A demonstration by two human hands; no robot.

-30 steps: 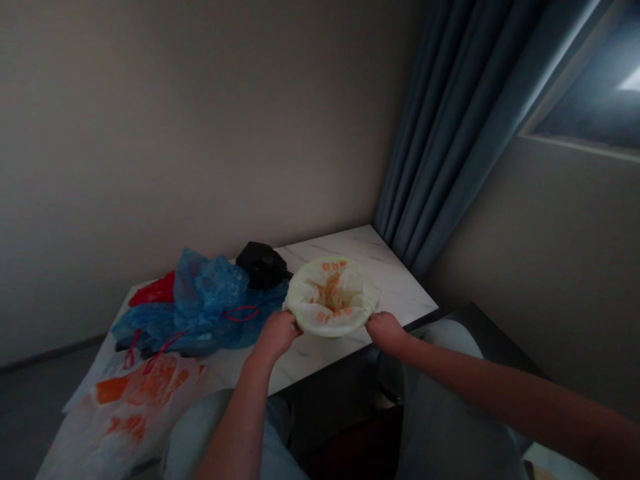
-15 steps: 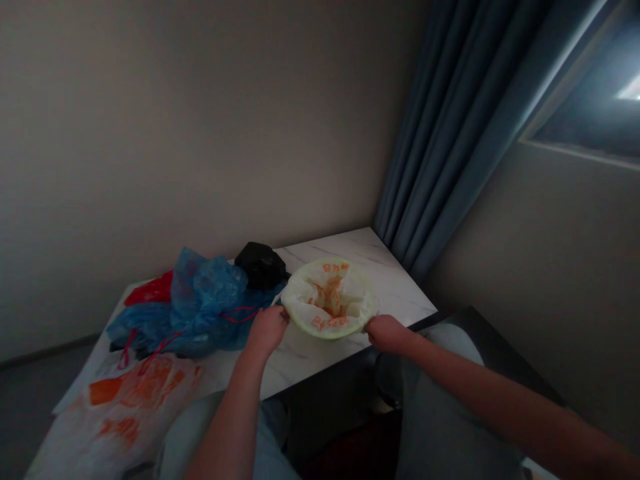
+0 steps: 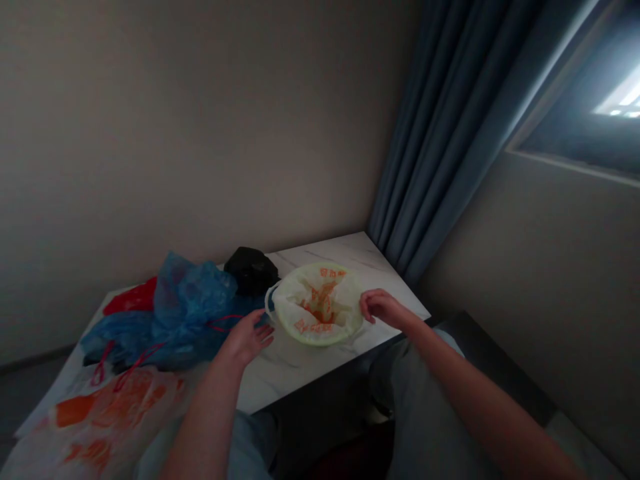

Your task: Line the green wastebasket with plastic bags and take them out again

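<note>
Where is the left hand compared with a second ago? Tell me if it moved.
Yes. The left hand has let go of the bowl rim and pulled back toward the blue bag, now open over the table.

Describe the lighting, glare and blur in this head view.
Head view: the room is dim, so colours look muted; the one bright patch is glare on the window at upper right. The marble table and lined bowl catch faint light. The left hand and right hand look soft-edged. Straight lines bow toward the edges, a wide-lens effect.
</note>
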